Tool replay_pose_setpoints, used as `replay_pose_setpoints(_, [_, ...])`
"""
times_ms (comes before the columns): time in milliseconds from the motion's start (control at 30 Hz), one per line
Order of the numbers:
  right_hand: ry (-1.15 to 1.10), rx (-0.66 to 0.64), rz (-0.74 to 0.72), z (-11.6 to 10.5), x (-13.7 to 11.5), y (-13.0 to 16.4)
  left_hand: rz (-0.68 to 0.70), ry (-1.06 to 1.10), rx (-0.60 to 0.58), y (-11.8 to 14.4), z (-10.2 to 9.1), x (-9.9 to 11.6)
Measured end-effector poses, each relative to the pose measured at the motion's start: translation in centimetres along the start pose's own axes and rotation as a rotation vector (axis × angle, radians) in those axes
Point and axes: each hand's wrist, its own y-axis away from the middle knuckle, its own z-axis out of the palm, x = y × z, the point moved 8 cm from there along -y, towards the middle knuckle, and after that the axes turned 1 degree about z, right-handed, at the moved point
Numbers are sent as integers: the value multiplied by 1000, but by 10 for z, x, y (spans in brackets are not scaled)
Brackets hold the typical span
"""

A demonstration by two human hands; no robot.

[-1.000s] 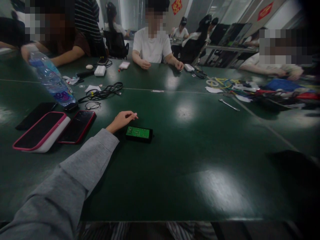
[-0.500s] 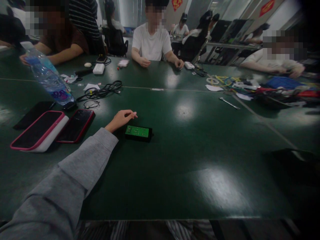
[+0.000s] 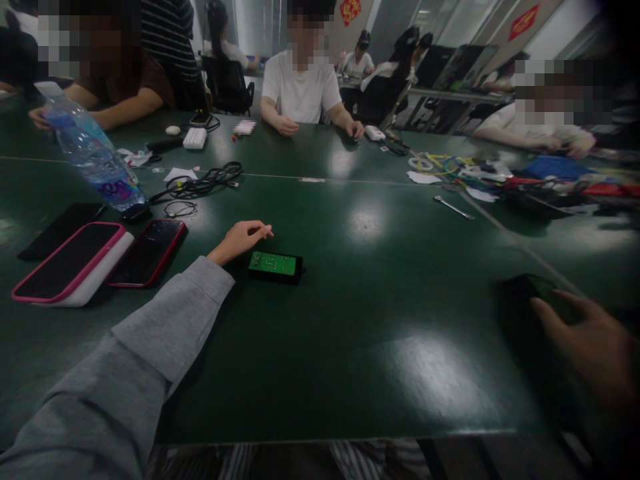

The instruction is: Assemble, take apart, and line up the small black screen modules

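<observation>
A black rectangular case with a green circuit board [image 3: 274,263] in its top lies flat on the table. Just behind its left end rests my left hand [image 3: 245,237], fingers loosely bent with a small gap beside the thumb and nothing visible in them. At the right edge, my right hand [image 3: 593,340] is blurred and partly in shadow. Its thumb and fingers are around a dark box-like object [image 3: 525,288] with a dim greenish face, whose details I cannot make out.
At left lie a pink-rimmed phone [image 3: 70,260], a red-edged phone [image 3: 150,253], a tilted water bottle [image 3: 97,157] and black cables [image 3: 205,180]. A wrench [image 3: 454,207] and a tangle of wires [image 3: 450,163] are at right. Co-workers sit across the dark green table [image 3: 350,347].
My right hand has come into view at the right edge, with the dark object now farther left and higher. My left hand and the circuit-board case stay in place; the view shifts slightly.
</observation>
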Motion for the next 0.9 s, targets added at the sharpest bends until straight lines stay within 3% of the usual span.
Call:
replay_pose_setpoints(33, [39, -41, -24, 15, -6, -6, -1, -1, -1, 0, 0, -1])
replay_pose_setpoints(100, [44, -125, -104, 51, -43, -10, -5, -2, -2, -1, 1, -2])
replay_pose_setpoints(200, [-89, -241, -302, 112, -144, 7, -11, -1, 5, -1, 0, -3])
replay_pose_setpoints(333, [-346, -378, -532, 184, -288, 56, -13, 46, 27, -2, -2, -2])
replay_pose_setpoints(400, [-413, -440, -596, 208, -341, 82, -22, 96, 38, -1, -3, -1])
replay_pose_setpoints(467, [-564, -526, -632, 221, -378, 104, -35, 134, 60, -1, -5, 1])
replay_pose_setpoints(567, [-718, -595, -654, 221, -404, 125, -41, 152, 92, 0, -8, 3])
replay_pose_setpoints(733, [-769, -660, -548, 216, -395, 131, -38, 154, 57, -1, -6, 2])
replay_pose_setpoints(900, [-733, -875, -639, 220, -399, 149, -48, 188, 52, 0, -5, 2])
